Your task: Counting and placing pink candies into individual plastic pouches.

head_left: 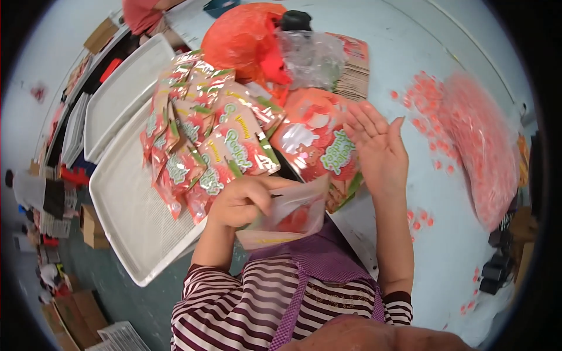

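Observation:
My left hand [240, 202] is closed on the edge of a candy pouch [293, 217]. Several red pieces show through that pouch's pale, see-through side. Palm turned up and fingers stretched out, my right hand [377, 149] is open and holds nothing. It is beside a pink and green printed pouch [316, 131] lying on the table; whether it touches that pouch I cannot tell. To the left, similar shiny pouches [216, 146] are heaped over a white tray [126, 199].
Loose red candies [430, 99] lie scattered on the pale table [404, 41], beside a large clear bag of them [480, 152]. An orange plastic bag [240, 41], a crumpled clear bag [313, 55] and a stack of flat pouches [354, 70] are at the back. Another person [143, 14] is far left.

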{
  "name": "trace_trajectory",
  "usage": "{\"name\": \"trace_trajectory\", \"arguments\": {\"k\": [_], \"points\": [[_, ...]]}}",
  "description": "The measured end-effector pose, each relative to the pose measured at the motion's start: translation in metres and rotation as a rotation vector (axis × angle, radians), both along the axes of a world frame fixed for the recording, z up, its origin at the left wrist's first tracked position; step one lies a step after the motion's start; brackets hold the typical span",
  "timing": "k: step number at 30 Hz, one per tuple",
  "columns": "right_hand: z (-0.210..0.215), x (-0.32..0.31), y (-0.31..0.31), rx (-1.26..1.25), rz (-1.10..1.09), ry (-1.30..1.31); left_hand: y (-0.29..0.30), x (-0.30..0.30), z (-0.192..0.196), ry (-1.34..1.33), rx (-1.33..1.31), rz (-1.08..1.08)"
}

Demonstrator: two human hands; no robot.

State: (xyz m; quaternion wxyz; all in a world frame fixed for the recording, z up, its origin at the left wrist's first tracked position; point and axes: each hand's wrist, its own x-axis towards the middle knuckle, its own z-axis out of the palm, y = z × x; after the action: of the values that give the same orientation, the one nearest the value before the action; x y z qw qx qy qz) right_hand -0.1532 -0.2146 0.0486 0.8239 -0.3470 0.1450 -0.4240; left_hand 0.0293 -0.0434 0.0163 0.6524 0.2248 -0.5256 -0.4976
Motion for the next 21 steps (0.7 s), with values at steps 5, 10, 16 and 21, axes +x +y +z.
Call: {"name": "trace_trajectory", "arguments": {"k": [5,10,16,21], "points": [[0.026,0.016,0.017,-0.13,0.038,0.023,0.001,0.0,0.005,-0.046,0.012,-0.102],[0.033,0.031,0.024,-0.161,0.099,0.03,0.005,0.007,0.004,-0.077,-0.014,-0.065],[0.031,0.041,0.031,-0.138,0.13,0.017,0.007,0.02,-0.001,-0.24,-0.061,-0.039],[0.032,0.043,0.037,-0.138,0.115,0.04,0.008,0.019,0.0,-0.206,-0.032,-0.019]]}}
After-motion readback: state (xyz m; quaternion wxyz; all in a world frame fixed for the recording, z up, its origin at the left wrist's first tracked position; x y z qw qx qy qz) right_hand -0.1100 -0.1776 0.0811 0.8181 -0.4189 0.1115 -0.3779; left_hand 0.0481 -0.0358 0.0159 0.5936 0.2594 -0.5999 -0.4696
